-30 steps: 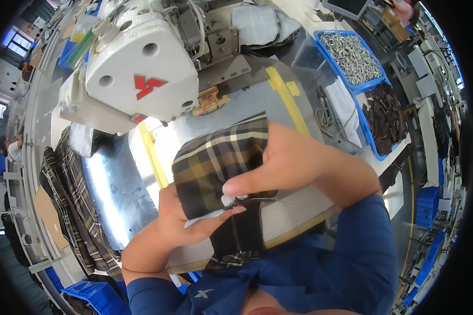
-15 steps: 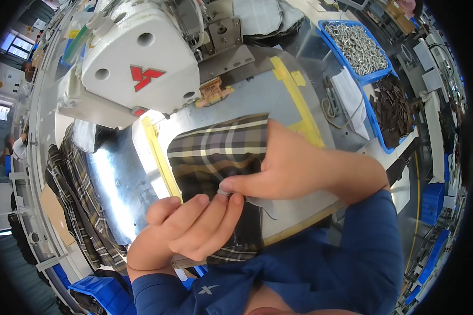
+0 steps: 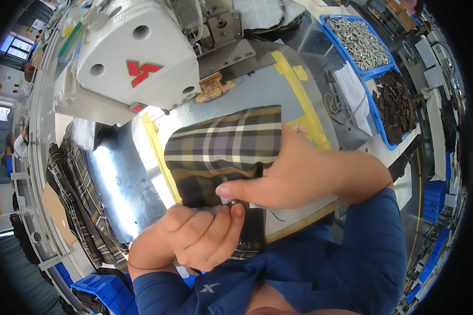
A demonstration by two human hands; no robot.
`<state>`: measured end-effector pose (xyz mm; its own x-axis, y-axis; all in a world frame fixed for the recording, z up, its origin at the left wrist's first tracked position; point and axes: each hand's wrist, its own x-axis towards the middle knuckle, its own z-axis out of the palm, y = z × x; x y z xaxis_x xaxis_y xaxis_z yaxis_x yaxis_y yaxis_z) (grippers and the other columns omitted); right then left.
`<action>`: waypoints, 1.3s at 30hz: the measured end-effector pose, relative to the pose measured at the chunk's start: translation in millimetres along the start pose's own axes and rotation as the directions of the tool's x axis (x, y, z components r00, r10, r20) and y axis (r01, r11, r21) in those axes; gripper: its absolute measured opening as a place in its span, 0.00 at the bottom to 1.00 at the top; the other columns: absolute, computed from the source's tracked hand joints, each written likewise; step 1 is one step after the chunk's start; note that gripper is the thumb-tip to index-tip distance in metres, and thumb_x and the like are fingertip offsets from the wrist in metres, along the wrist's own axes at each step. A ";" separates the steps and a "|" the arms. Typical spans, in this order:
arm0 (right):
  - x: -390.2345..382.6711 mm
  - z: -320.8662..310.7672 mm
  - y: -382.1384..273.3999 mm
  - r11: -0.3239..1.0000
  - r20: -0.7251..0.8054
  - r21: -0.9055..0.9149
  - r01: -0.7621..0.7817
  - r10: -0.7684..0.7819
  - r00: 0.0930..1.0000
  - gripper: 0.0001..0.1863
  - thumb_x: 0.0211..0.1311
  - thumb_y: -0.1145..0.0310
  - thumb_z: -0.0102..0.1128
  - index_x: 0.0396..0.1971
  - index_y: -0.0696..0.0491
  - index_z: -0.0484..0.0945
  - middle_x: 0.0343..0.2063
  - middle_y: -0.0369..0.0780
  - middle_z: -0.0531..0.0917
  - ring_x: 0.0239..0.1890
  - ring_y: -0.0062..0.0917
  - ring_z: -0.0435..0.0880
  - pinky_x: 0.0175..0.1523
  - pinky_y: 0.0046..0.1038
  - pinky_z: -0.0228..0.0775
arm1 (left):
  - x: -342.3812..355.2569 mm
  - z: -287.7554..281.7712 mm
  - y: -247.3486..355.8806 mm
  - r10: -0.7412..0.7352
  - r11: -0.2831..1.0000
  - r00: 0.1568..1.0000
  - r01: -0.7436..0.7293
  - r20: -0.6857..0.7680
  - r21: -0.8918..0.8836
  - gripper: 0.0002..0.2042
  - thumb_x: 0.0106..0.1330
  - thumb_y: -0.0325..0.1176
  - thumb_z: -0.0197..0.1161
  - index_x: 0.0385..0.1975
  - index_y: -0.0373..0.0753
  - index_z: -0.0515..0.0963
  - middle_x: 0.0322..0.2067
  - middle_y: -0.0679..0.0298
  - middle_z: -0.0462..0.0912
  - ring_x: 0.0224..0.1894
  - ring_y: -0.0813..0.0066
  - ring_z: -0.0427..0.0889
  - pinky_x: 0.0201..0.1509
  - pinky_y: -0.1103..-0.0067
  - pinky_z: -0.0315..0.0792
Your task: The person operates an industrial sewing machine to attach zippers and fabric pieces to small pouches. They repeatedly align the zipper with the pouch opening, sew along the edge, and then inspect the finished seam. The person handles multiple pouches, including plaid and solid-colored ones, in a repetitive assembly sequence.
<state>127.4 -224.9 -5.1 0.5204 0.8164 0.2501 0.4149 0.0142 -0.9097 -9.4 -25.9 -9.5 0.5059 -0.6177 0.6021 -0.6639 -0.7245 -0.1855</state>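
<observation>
My right hand (image 3: 294, 173) is closed on a folded piece of dark olive, white and black plaid fabric (image 3: 220, 134), its thumb pressing on the lower edge. Just under that thumb my left hand (image 3: 199, 236) is curled, fingertips pinching a small silvery piece (image 3: 232, 201) at the fabric's edge, mostly hidden by fingers. A black strip of cloth (image 3: 253, 227) hangs below, beside my left fingers. The fabric lies over the grey work plate (image 3: 268, 94) with yellow tape, in front of a white sewing machine (image 3: 126, 63).
Blue trays hold silvery metal rings (image 3: 355, 42) and dark brown fabric pieces (image 3: 394, 105) at the right, near a white cloth (image 3: 352, 94). Plaid garments (image 3: 79, 199) lie at the left, above a blue crate (image 3: 110, 294). Other people (image 3: 18, 142) are at the far edges.
My left hand has turned and curled its fingers over the small piece, then moved slightly down. My right hand has shifted slightly right, with more plaid showing on the fabric's folded top.
</observation>
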 end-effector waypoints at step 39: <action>-3.8 -11.9 -14.6 0.492 0.217 -0.559 0.667 -0.690 0.691 0.08 0.57 0.71 0.68 0.35 0.59 0.86 0.37 0.42 0.88 0.34 0.29 0.85 0.36 0.31 0.74 | 0.2 2.7 -9.6 -0.067 0.977 0.952 0.001 -0.299 -0.213 0.10 0.51 0.20 0.76 0.29 0.44 0.86 0.31 0.70 0.77 0.39 0.71 0.87 0.40 0.76 0.69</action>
<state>128.3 -235.1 11.3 -0.0889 0.6796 0.7282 0.9688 0.2289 -0.0954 -1.4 -19.9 -9.7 0.3611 -0.4484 0.8177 -0.7655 -0.6433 -0.0147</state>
